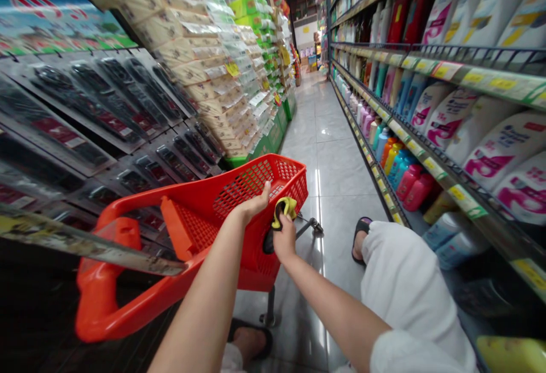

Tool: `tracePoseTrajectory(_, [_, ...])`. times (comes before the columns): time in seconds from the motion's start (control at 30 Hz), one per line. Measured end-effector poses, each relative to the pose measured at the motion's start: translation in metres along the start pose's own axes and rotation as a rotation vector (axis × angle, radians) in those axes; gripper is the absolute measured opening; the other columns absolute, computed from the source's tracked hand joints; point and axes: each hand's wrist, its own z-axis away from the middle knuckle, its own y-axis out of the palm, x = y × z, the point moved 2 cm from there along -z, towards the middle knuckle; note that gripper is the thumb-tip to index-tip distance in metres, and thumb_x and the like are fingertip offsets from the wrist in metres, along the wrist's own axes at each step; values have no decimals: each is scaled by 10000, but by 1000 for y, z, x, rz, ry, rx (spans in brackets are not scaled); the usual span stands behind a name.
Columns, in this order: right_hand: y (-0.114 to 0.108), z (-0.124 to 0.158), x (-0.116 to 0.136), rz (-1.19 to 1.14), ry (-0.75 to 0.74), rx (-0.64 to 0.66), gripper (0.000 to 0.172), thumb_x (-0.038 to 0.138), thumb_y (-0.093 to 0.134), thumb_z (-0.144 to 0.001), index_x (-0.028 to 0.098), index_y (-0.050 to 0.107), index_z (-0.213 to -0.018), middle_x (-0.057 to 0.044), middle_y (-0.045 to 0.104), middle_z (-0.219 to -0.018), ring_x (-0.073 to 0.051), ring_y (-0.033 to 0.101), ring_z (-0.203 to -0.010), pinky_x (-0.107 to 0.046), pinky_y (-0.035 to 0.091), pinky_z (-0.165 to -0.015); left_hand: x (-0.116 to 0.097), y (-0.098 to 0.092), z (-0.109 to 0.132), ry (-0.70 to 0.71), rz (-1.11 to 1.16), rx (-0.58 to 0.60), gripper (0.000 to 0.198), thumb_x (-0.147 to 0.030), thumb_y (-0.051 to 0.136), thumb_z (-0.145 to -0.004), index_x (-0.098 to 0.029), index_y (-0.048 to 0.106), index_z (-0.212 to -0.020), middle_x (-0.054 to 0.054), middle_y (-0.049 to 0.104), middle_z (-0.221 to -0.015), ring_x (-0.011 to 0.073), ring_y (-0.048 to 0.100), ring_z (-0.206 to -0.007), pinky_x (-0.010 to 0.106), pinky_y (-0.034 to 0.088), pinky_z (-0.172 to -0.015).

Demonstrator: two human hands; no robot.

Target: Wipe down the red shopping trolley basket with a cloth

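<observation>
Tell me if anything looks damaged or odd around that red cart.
One thing stands out: the pale strip at left, crossing in front of the red cart, looks scuffed and discoloured, as if worn.

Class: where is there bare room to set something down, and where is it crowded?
Bare floor runs up the aisle beyond the red cart, between stacked packs and the right-hand shelf. Crowded: that shelf, lined with bottles; the hanging packages at left.

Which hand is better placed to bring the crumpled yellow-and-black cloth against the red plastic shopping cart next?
Probably the right hand: it grips the yellow-and-black cloth beside the red cart. The left hand, also at the cart, holds no cloth.
</observation>
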Motion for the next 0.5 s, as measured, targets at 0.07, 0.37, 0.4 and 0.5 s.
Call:
tracePoseTrajectory(0.07, [6, 27, -2, 33, -59, 76, 612, 0, 409, -709, 211, 635, -1236, -92, 664, -1106, -208, 586, -1103, -339, 450, -982, 2, 1, 1, -46, 12, 8, 629, -524, 205, -931, -214, 538, -1366, 74, 589, -1361, 303, 394, -1377, 483, 389, -1094])
tracePoseTrajectory(0.37, [-18, 83, -58, -101, -31, 184, 463, 50, 513, -706, 228, 730, -1075, -89, 700, -1125, -235, 641, -1084, -427, 480, -994, 6, -2, 13, -117, 2, -20, 806, -546, 15, -932, -87, 539, -1338, 144, 516, -1410, 208, 438, -1353, 328, 301, -1128])
tracePoseTrajectory(0.4, [-25, 66, -54, -115, -10, 84, 429, 68, 526, -700, 206, 736, -1047, -102, 703, -1110, -240, 651, -1057, -433, 490, -977, 7, -2, 14, -113, 4, -26, 811, -548, 11, -930, -92, 559, -1316, 144, 538, -1390, 207, 468, -1331, 318, 318, -1115])
tracePoseTrajectory(0.5, [-42, 3, -26, -98, -97, -133, 382, 115, 537, -716, 166, 729, -1042, -123, 693, -1117, -243, 635, -1070, -431, 475, -984, 6, -2, 15, -76, -9, -40, 863, -559, -26, -923, -111, 683, -1125, 139, 671, -1223, 214, 617, -1167, 289, 420, -1021])
